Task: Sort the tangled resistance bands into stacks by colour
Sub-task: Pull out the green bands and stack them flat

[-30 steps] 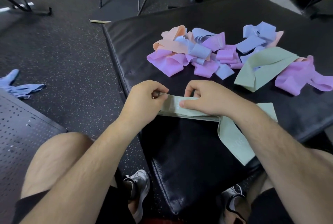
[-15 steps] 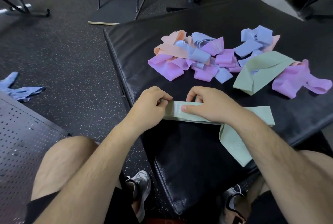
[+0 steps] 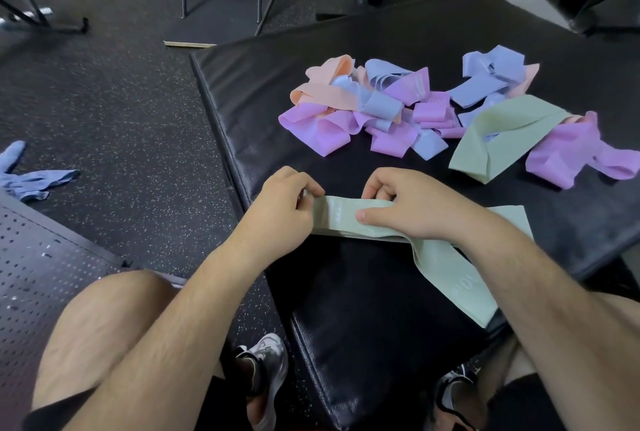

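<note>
Left hand (image 3: 282, 203): pinching the left end of a folded green band (image 3: 341, 217) on the near part of the black mat (image 3: 249, 101). Right hand (image 3: 408, 203): curled over the same band, thumb pressing on top. Tail trailing under the right forearm. Farther back, well apart: tangled pile (image 3: 363, 108) of pink, purple, blue and peach bands, with a second green band (image 3: 502, 132) touching its right side.

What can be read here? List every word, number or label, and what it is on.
On the near green band: pale print, too blurred to read.
On its hanging end: pale characters, too blurred to read.
On the purple band in the pile: pale print, too small to read.
No legible text.
</note>
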Tool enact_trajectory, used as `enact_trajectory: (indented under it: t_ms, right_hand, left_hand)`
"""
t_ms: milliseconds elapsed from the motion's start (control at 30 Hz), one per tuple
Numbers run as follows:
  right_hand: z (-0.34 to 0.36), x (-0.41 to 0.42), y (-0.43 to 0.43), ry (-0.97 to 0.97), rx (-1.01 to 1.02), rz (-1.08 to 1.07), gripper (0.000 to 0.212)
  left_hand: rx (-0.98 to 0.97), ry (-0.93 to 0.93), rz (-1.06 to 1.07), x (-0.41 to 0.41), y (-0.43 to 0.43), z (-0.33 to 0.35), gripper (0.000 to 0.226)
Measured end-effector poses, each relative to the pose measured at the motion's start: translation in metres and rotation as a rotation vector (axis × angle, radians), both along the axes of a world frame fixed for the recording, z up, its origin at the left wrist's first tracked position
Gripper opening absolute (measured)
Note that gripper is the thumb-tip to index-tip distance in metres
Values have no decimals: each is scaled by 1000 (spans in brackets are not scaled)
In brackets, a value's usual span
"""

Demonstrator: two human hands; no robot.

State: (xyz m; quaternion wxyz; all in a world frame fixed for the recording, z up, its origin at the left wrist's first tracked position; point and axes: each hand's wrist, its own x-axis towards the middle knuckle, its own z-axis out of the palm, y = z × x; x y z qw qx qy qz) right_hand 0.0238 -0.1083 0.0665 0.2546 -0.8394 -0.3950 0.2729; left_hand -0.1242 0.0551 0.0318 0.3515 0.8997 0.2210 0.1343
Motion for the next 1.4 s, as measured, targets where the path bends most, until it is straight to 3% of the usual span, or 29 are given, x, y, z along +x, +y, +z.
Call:
enact_trajectory:
  t_ms: [133, 200, 300, 467, 567, 733, 900, 1400]
  right_hand:
    - [0, -2, 3, -34, -20, 10, 19]
    - [1, -2, 5, -50, -31, 19, 18]
    - [1, -3, 5, -64, -37, 31, 15]
    - [6, -4, -2, -45, -3, 16, 14]
    - [12, -1, -7, -22, -2, -17, 21]
    - [18, 5, -8, -86, -203, -63, 48]
    - [30, 14, -18, -45, -233, -39, 43]
    - [21, 20, -32, -249, -248, -54, 36]
  left_hand:
    - [414, -185, 38, 2, -14, 0, 25]
    - [495, -245, -26, 8, -29, 2, 21]
    - [469, -190, -166, 14, -47, -6, 17]
    - [437, -153, -145, 13, -46, -18, 24]
    - [436, -184, -137, 13, -47, -18, 22]
    - [447, -211, -113, 13, -47, -23, 21]
    - [464, -218, -99, 14, -46, -25, 17]
    - [506, -228, -38, 11, -51, -29, 21]
